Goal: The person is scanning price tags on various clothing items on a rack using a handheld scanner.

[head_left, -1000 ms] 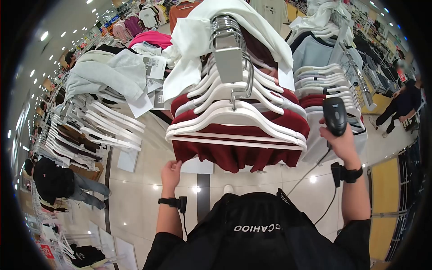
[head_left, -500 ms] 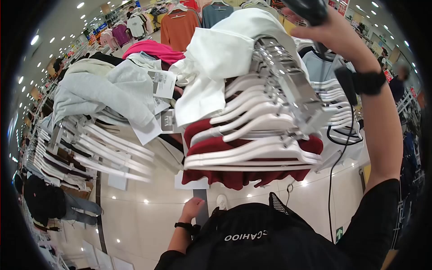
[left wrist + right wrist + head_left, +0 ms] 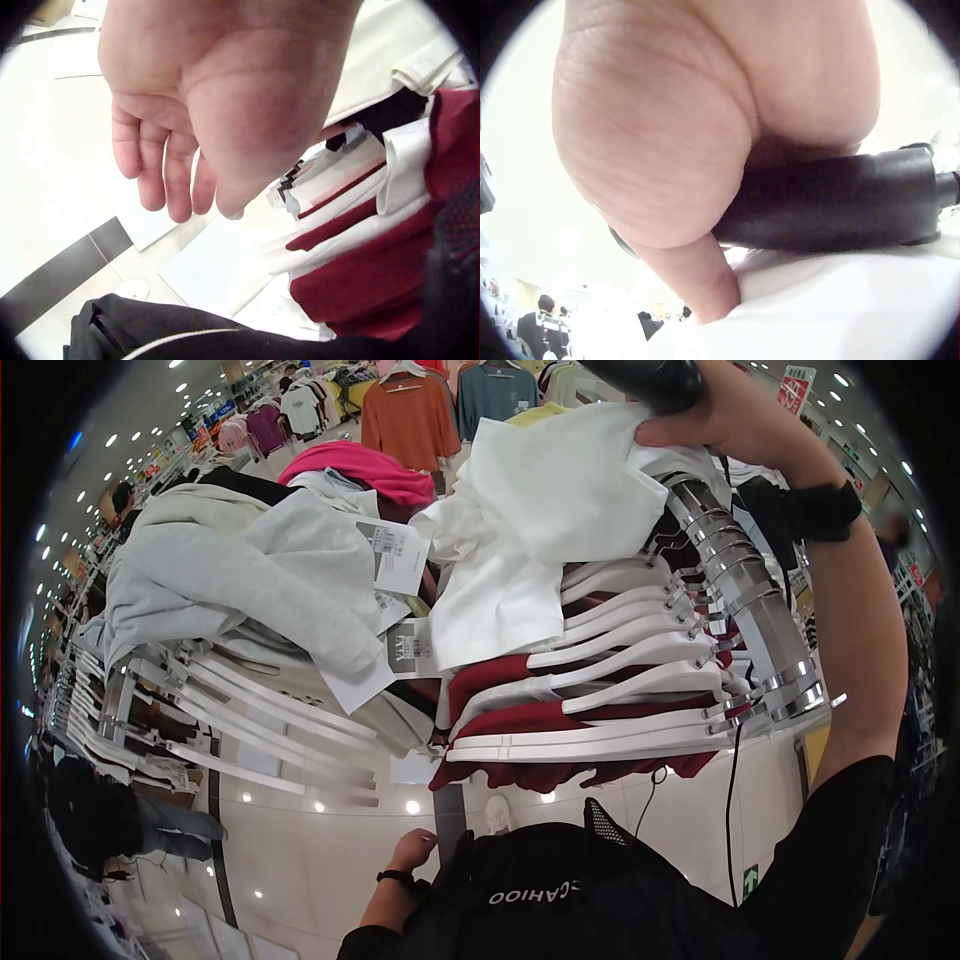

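My right hand grips a black handheld barcode scanner at the top of the head view. In the right wrist view the scanner handle lies across the palm, and the thumb touches white cloth below it. That cloth is a white garment draped over the hangers of a chrome rack. My left hand hangs low beside my body with nothing in it. Its fingers are loosely bent, near dark red garments on white hangers.
Left of the rack, grey garments with white paper tags lie over another row of white hangers. A black scanner cable hangs down at the right. A person stands at the far left.
My right hand has risen and reached forward with the scanner, onto the white garment. My left hand has dropped away from the dark red hem. The rack now appears further right and angled.
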Available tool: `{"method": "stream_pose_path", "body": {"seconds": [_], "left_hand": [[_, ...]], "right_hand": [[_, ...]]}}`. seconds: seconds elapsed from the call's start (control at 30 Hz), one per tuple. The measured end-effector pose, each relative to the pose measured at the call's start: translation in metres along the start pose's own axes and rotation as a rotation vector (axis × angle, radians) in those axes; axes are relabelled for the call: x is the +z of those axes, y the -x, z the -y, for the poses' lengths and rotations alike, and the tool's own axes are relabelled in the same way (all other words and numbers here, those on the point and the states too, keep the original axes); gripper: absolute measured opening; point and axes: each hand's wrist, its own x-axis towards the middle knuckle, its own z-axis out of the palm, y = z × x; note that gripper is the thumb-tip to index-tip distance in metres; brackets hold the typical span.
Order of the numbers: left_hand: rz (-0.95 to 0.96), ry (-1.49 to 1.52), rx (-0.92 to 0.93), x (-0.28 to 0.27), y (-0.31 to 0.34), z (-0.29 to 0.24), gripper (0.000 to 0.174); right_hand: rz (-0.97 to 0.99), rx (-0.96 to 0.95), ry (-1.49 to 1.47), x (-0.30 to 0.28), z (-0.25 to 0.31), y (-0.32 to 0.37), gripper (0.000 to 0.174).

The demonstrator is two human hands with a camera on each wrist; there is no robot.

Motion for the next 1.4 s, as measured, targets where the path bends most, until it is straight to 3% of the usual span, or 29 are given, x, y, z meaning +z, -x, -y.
{"method": "stream_pose_path", "body": {"seconds": [0.1, 0.17, 0.33, 0.4, 0.43, 0.47, 0.53, 0.57, 0.6, 0.67, 0.73, 0.83, 0.97, 1.07, 1.13, 1.2, 1.23, 1.27, 1.4], "left_hand": [[-0.064, 0.118, -0.128, 0.008, 0.003, 0.003, 0.037], [-0.060, 0.293, -0.208, 0.020, 0.004, 0.005, 0.040], [-0.099, 0.218, -0.211, 0.050, 0.022, 0.014, 0.040], [-0.109, 0.215, -0.227, 0.054, 0.034, 0.011, 0.040], [-0.084, 0.218, -0.239, 0.054, 0.041, 0.009, 0.039], [-0.060, 0.222, -0.250, 0.053, 0.047, 0.005, 0.039], [-0.057, 0.239, -0.270, 0.055, 0.057, 0.005, 0.040], [-0.052, 0.253, -0.290, 0.055, 0.060, 0.004, 0.040], [-0.055, 0.253, -0.287, 0.055, 0.062, 0.004, 0.040], [-0.073, 0.253, -0.272, 0.057, 0.064, 0.004, 0.041], [-0.082, 0.266, -0.254, 0.056, 0.066, -0.001, 0.041], [-0.095, 0.250, -0.220, 0.060, 0.056, 0.001, 0.041], [-0.107, 0.245, -0.183, 0.065, 0.050, -0.003, 0.041], [-0.070, 0.271, -0.184, 0.073, 0.038, 0.007, 0.041], [-0.077, 0.264, -0.163, 0.076, 0.039, 0.007, 0.040], [-0.081, 0.252, -0.141, 0.075, 0.042, 0.002, 0.040], [-0.058, 0.292, -0.170, 0.073, 0.045, -0.004, 0.040], [-0.035, 0.333, -0.200, 0.069, 0.048, -0.010, 0.039], [-0.056, 0.303, -0.148, 0.086, 0.036, 0.012, 0.039]], "right_hand": [[-0.045, 0.134, 0.084, -0.001, 0.015, 0.004, 0.055], [-0.075, 0.097, 0.066, 0.001, 0.008, 0.004, 0.052], [-0.243, 0.080, 0.063, -0.003, 0.013, 0.000, 0.042], [-0.326, 0.388, -0.118, -0.009, 0.031, 0.002, 0.037], [-0.378, 0.396, -0.237, -0.011, 0.015, 0.000, 0.033], [-0.377, 0.393, -0.236, -0.014, 0.013, -0.002, 0.033], [-0.526, 0.161, -0.134, -0.019, 0.011, -0.004, 0.029], [-0.510, 0.096, -0.221, -0.025, 0.002, -0.009, 0.024], [-0.512, 0.092, -0.219, -0.027, 0.003, -0.010, 0.024], [-0.752, 0.091, -0.336, -0.029, 0.005, -0.012, 0.018], [-0.775, 0.066, -0.331, -0.044, -0.018, -0.018, 0.011], [-0.851, 0.110, -0.616, -0.057, -0.009, -0.019, 0.005], [-0.970, -0.097, -0.685, -0.071, -0.008, -0.011, 0.005], [-1.092, -0.047, -0.809, -0.125, -0.053, -0.015, 0.010], [-0.946, -0.083, -0.982, -0.140, -0.035, -0.008, 0.020], [-0.987, 0.005, -0.829, -0.148, -0.007, 0.009, 0.040], [-0.862, -0.157, -1.010, -0.163, -0.012, 0.014, 0.022], [-0.802, -0.275, -1.072, -0.165, -0.024, 0.026, 0.024], [-0.802, -0.225, -1.124, -0.144, -0.021, 0.061, 0.024]]}}
